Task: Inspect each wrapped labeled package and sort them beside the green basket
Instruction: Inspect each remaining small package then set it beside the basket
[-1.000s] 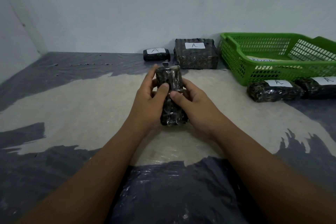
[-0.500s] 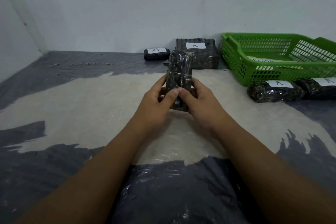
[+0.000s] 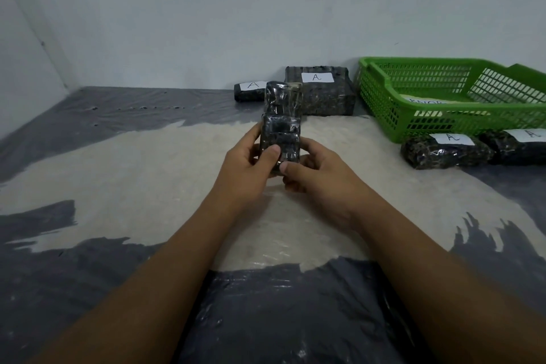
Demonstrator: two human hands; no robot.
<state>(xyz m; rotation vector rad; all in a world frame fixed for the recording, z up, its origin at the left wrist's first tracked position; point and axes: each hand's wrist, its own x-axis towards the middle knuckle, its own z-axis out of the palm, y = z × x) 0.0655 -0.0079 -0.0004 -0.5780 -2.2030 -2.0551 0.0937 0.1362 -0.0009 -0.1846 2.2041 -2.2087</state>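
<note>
The package in hand point(image 3: 282, 124), a dark block wrapped in shiny clear film, stands upright in the air above the middle of the surface point(image 3: 118, 174), its top end tipped a little away from the person. Both hands hold its lower half: the left grip point(image 3: 245, 168) is closed round its left side with the thumb point(image 3: 270, 154) pressed on the near face, and the right grip point(image 3: 319, 177) is closed round its right side and bottom end, thumb point(image 3: 291, 167) lying across the lower edge. Behind it, against the wall point(image 3: 266, 9), a large dark package point(image 3: 325, 100) with a white label marked A stands just left of the green basket point(image 3: 381, 89), and a small dark package point(image 3: 248, 91), also marked A, lies just left of the large one. The basket sits at the right, by the wall, with a sheet of paper point(image 3: 425, 101) bearing writing inside it; the words are too partly hidden to read. In front of the basket, touching or almost touching its near wall, lie two more wrapped packages, one point(image 3: 443, 152) fully in view and one point(image 3: 520, 145) cut off by the right edge, each with a white A label facing up. The surface is pale in the middle and dark grey round it, under wrinkled clear plastic.
</note>
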